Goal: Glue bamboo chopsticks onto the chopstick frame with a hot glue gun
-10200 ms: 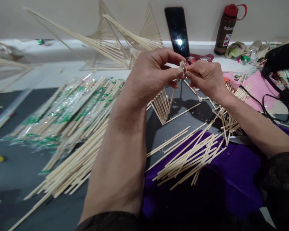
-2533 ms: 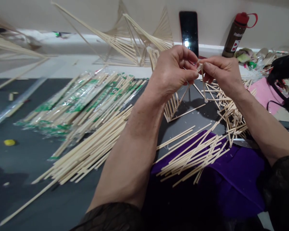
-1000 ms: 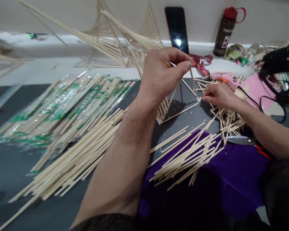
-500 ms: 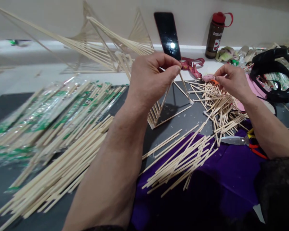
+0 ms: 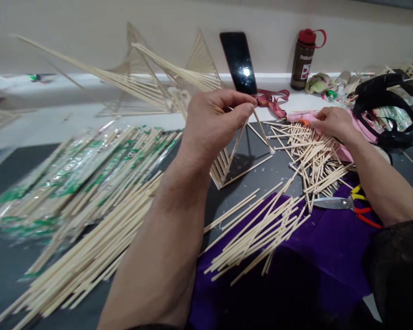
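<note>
Left hand (image 5: pixel 213 123) is pinching the apex of the small stick frame (image 5: pixel 237 151), steadying it upright on the surface (image 5: pixel 261 176). Right hand (image 5: pixel 332 123) is resting curled on the short sticks (image 5: pixel 313 156); grip unclear.

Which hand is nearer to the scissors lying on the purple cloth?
Right. The right hand rests on the short stick pile just beyond the scissors; the left hand pinches the small stick frame's top, farther left.

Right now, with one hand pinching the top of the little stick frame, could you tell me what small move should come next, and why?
Probably close the right hand on the pink tool under its fingertips. The left hand pinches the stick frame at its top, so that joint looks unfixed.
</note>
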Demonstrator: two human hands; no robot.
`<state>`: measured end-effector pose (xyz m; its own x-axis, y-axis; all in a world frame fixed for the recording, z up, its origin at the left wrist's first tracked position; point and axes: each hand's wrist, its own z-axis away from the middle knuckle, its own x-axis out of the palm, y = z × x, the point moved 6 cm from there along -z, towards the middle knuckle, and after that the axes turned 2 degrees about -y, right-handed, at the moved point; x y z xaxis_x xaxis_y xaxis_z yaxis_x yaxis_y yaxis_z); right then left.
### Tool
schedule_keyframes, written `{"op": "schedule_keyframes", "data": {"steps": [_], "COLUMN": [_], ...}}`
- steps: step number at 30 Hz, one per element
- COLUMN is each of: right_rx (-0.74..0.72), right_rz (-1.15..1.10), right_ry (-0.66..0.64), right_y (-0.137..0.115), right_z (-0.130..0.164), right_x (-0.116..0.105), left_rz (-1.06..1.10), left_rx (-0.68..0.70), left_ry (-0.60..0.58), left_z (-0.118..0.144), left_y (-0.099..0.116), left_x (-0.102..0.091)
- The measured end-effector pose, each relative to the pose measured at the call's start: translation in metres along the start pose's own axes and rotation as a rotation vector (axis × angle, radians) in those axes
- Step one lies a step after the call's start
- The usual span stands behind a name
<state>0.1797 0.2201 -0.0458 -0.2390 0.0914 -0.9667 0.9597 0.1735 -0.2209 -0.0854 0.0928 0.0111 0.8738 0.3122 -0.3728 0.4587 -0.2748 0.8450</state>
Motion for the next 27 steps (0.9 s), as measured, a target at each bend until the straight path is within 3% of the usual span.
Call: {"op": "schedule_keyframes", "data": {"steps": [4, 8, 12, 15, 17, 20, 22, 27], "right_rx": [-0.040, -0.359, -0.625, -0.644, -0.592, -0.432, -0.297, 0.201], "right_rz": [-0.012, -0.173, -0.318, -0.308, -0.315, -0.356, -0.280, -0.041], "right_ry": [0.070, 0.145, -0.044, -0.288, -0.365, -0.304, -0.211, 0.170], "right_y": [-0.005, -0.048, -0.104, -0.116, -0.101, -0.051, -0.008, 0.101], "right_z": [0.003, 0.018, 0.038, 0.046, 0.048, 0.042, 0.035, 0.015], "right_x": [-0.011, -0.028, -0.022, -0.006, -0.003, -0.018, -0.032, -0.077], "left_rz": [0.013, 0.003, 0.021, 0.025, 0.014, -0.006, -0.013, -0.011], "left_rx": [-0.007, 0.006, -0.005, -0.012, -0.005, 0.000, -0.005, -0.015], "left_ry": [-0.002, -0.023, -0.026, -0.006, 0.003, -0.014, -0.019, -0.025], "left_z": [0.000, 0.000, 0.000, 0.000, -0.001, -0.002, -0.003, -0.003], "left_y": [0.000, -0.001, -0.003, -0.003, -0.003, -0.003, -0.003, -0.004], "left_x": [0.000, 0.001, 0.002, 0.002, 0.002, 0.002, 0.002, 0.002]}}
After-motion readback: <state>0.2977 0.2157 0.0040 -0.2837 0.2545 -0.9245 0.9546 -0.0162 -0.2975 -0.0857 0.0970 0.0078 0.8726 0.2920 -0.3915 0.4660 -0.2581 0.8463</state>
